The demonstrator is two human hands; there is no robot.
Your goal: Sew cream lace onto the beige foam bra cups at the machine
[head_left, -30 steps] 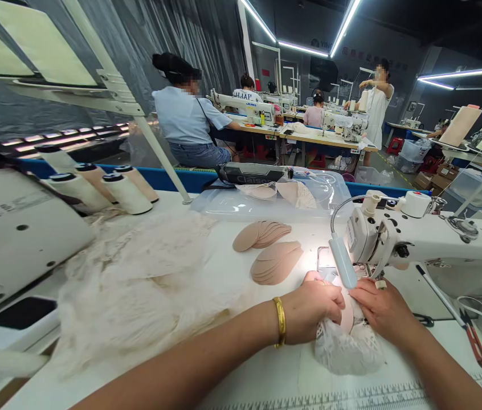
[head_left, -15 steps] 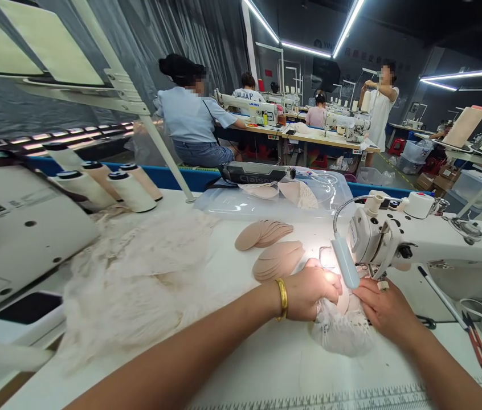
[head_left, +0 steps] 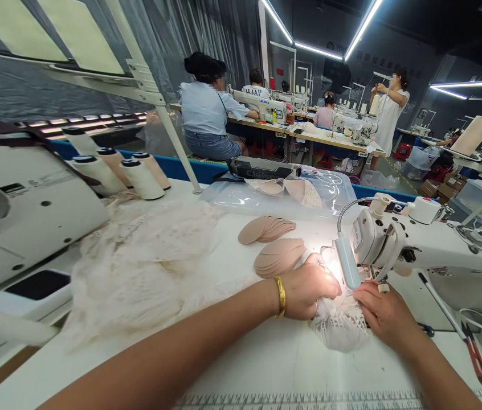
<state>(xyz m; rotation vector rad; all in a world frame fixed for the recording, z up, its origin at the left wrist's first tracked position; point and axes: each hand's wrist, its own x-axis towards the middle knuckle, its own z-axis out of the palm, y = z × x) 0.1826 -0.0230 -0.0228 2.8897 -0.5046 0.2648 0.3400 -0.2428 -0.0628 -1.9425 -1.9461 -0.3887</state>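
Under the lit needle area of a white sewing machine (head_left: 437, 239), a piece of pale lace fabric (head_left: 341, 323) lies bunched, its fringed end hanging toward me. My left hand (head_left: 309, 287), with a gold bracelet (head_left: 281, 296) at the wrist, is closed on the left side of the lace. On the other side my right hand (head_left: 384, 310) pinches the fabric's edge close to the presser foot. The small lamp (head_left: 347, 265) hides part of the cloth between my hands. Beyond my left hand lie two fanned stacks of beige oval pads (head_left: 279, 257).
A heap of sheer lace fabric (head_left: 138, 267) covers the table's left side. Thread cones (head_left: 142, 179) stand behind it. Red-handled thread snips (head_left: 476, 356) lie at right, a ruler strip (head_left: 301, 400) along the front edge. A clear plastic bin lid (head_left: 232, 196) lies behind the pads. Co-workers sit further back.
The view has shifted slightly, so the background appears further right. Both hands keep their hold beside the needle, and the lace's fringed end has moved a little up and left.
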